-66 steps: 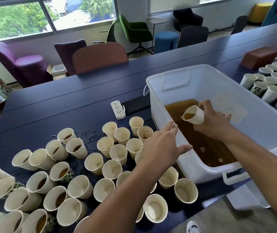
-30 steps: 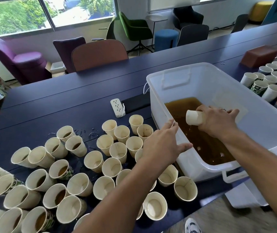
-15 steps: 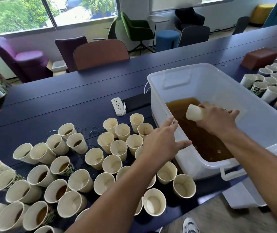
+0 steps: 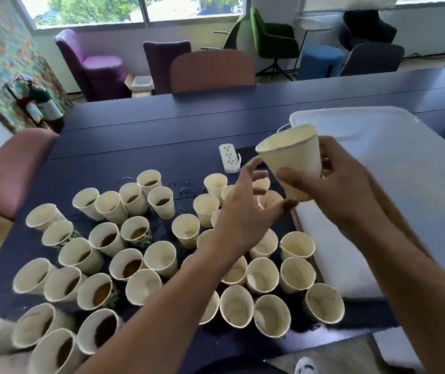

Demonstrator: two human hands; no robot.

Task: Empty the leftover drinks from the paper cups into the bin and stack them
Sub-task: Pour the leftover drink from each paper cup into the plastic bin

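The paper cup [image 4: 291,160], light, thin-walled and probably easily crushed, is held upright by its lower wall in the right hand [image 4: 332,190] beside the bin [image 4: 377,168], above the surface [image 4: 162,130], while the left hand [image 4: 245,211] hovers with spread fingers, holding nothing.

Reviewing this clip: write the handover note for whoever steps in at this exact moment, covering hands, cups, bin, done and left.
Right hand grips an emptied cream paper cup, upright, held above the table beside the white plastic bin.
Left hand hovers open over the cups, holding nothing.
Near the bin, the cream cups look empty, standing loose on the dark blue table.
Further left, the cups with brown drink are still full.
Done: some cups emptied. Left: empty the rest; no stack is visible yet.
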